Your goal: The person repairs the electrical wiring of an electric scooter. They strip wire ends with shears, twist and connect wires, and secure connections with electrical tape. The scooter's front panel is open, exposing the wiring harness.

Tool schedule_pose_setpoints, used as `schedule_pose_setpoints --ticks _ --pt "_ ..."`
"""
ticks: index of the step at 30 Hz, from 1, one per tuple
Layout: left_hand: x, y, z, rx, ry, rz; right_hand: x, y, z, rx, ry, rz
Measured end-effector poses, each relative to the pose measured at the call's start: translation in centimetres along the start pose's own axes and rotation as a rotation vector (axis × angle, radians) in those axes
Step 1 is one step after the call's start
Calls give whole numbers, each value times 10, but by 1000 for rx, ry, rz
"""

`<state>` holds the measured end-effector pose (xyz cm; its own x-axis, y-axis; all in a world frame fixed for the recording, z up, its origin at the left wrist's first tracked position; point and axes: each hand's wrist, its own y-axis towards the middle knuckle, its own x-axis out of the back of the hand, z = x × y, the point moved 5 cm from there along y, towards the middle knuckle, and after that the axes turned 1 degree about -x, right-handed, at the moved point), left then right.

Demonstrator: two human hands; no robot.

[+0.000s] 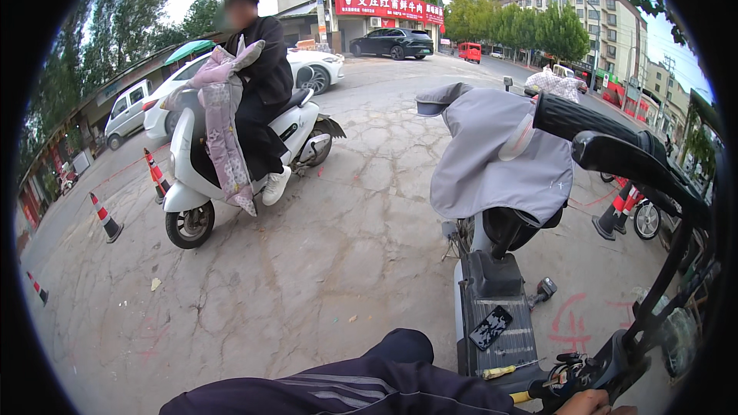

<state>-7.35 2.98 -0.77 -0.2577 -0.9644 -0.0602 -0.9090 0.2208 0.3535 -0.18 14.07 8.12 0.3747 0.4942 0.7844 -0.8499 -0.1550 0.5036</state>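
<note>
Cut off by the lower edge at the right, my left hand (pixel 586 403) has its fingers bent against dark scooter parts with loose wires (pixel 567 373). Whatever it grips is hidden. A small patch of skin beside it seems to be my right hand (pixel 624 410), too cropped to show its fingers. Left of the hands, a yellow handle (pixel 522 397) sticks out next to the wires. Another yellow-handled tool (pixel 498 373) lies on the scooter's footboard (pixel 507 315), below a black phone (pixel 490 327). My bent leg in dark trousers (pixel 346 384) fills the lower middle.
A grey cover (pixel 500 154) hangs over the scooter's front, behind a black handlebar grip (pixel 588 117). At left a person (pixel 261 69) sits on a white scooter (pixel 188 177) with a quilted apron. Traffic cones (pixel 105 217) stand on cracked concrete; parked cars (pixel 392 43) are farther back.
</note>
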Motion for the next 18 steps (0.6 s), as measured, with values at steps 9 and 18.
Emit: schedule_pose_setpoints --ticks 9,18 --pt "18 4 -26 -209 194 81 5 5 11 77 -39 10" --pt "25 23 -65 -550 799 479 5 6 5 58 -141 33"
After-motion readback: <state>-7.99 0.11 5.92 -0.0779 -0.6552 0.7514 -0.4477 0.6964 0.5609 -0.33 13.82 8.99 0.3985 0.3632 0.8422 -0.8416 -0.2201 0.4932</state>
